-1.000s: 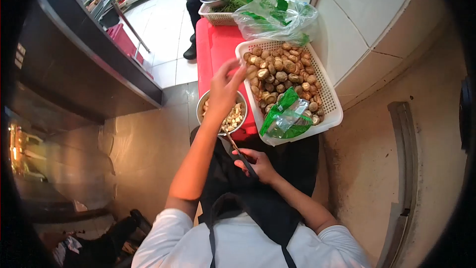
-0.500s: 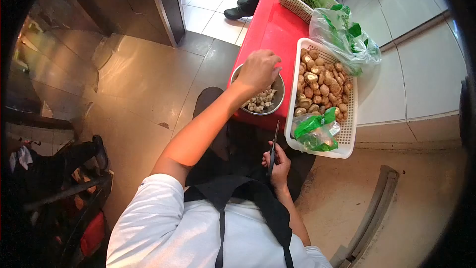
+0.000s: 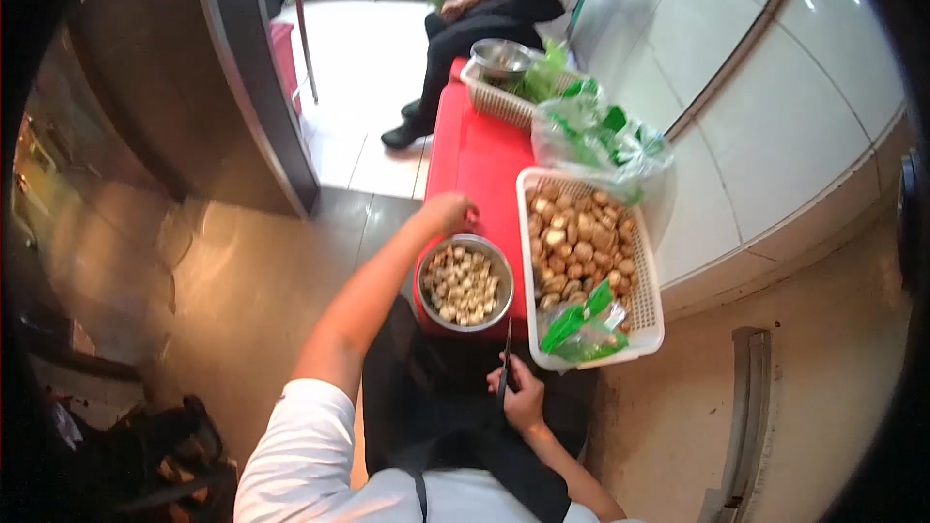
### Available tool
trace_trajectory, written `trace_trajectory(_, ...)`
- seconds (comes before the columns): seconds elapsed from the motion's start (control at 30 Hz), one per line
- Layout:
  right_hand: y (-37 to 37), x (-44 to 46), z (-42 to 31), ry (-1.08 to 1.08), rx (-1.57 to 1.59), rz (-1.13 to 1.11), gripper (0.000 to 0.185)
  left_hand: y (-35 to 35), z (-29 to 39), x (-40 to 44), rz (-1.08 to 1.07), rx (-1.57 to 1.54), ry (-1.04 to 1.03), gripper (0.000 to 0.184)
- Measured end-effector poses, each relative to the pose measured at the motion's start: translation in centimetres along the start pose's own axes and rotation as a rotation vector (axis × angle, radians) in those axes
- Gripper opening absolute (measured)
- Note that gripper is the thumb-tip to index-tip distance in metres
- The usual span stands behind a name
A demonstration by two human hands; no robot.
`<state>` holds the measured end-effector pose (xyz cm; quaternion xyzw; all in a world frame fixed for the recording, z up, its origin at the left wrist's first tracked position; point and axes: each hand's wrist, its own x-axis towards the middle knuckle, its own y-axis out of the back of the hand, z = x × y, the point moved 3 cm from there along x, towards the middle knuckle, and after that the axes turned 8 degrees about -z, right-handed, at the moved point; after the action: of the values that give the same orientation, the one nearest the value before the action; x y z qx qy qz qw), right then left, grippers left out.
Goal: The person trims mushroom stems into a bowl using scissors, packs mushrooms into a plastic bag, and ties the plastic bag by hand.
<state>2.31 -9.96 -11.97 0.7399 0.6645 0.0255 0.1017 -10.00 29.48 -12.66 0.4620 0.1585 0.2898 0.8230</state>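
Observation:
My left hand (image 3: 451,214) is just past the far rim of a metal bowl (image 3: 421,302), over the left side of the red table (image 3: 481,167). Its fingers are loosely curled with a gap between them, and nothing shows in them. Small pale cut mushroom pieces (image 3: 462,286) fill much of the bowl. Near my lap, my right hand (image 3: 524,397) is closed on black-handled scissors (image 3: 504,375), their thin blade pointing up toward the table's front edge. To the right, whole brown mushrooms (image 3: 581,242) are piled in a white plastic basket (image 3: 651,315).
A green-and-clear plastic bag (image 3: 586,329) lies in the basket's near end. Behind it are another plastic bag (image 3: 601,145) and a second basket (image 3: 499,104) with greens and a metal bowl (image 3: 502,56). A seated person (image 3: 484,34) is beyond the table; a tiled wall (image 3: 746,87) borders the right.
My left hand has moved from above the bowl to beyond its far rim, uncovering the mushroom pieces. The view has tilted up, showing more of the seated person. My right hand still grips the scissors.

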Motion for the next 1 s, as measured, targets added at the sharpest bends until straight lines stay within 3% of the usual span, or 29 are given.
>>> trace_trajectory(0.13, 0.6, -0.2, 0.4, 0.048, -0.061, 0.041, 0.049, 0.3, 0.3, 1.2, 0.000, 0.072, -0.082, 0.013)
trace_trajectory(0.27, 1.0, -0.8, 3.2, 0.058, -0.182, 0.036, 0.052, 0.4, 1.4, 0.3, 0.106, 0.137, 0.038, 0.010)
trace_trajectory(0.33, 1.2, -0.6, 3.5, 0.104, -0.221, 0.038, 0.053, 2.8, 4.2, -1.9, 0.266, 0.037, 0.030, 0.010)
trace_trajectory(0.43, 1.2, -0.3, 1.6, 0.194, -0.273, -0.020, 0.046, 7.8, 13.4, -9.5, 0.308, -0.131, 0.048, 0.010)
trace_trajectory(0.5, 1.2, -0.3, 1.4, 0.169, -0.286, -0.025, 0.051, 7.9, 15.6, -12.6, 0.236, -0.077, 0.019, 0.015)
trace_trajectory(0.63, 0.7, -0.1, 0.7, 0.172, -0.280, -0.064, 0.053, 6.2, 17.7, -14.9, 0.340, 0.042, -0.059, 0.022)
trace_trajectory(0.73, 0.7, -0.4, -1.2, 0.234, -0.280, -0.078, 0.049, 6.9, 22.7, -14.2, 0.456, -0.099, -0.158, 0.023)
trace_trajectory(0.83, 1.0, -0.4, -2.2, 0.363, -0.334, -0.003, 0.045, 6.0, 30.3, -12.5, 0.384, -0.161, -0.401, 0.022)
trace_trajectory(0.9, 1.7, -0.3, -1.9, 0.241, -0.422, -0.072, 0.043, 4.3, 33.9, -11.2, 0.260, -0.139, -0.568, 0.019)
trace_trajectory(0.97, 2.0, -0.8, -1.4, 0.156, -0.426, -0.138, 0.043, 1.3, 33.4, -8.9, 0.129, 0.120, -0.506, 0.014)
trace_trajectory(1.0, 2.2, -0.8, -2.1, 0.184, -0.283, -0.154, 0.043, -0.4, 33.2, -8.1, 0.036, 0.234, -0.481, 0.012)
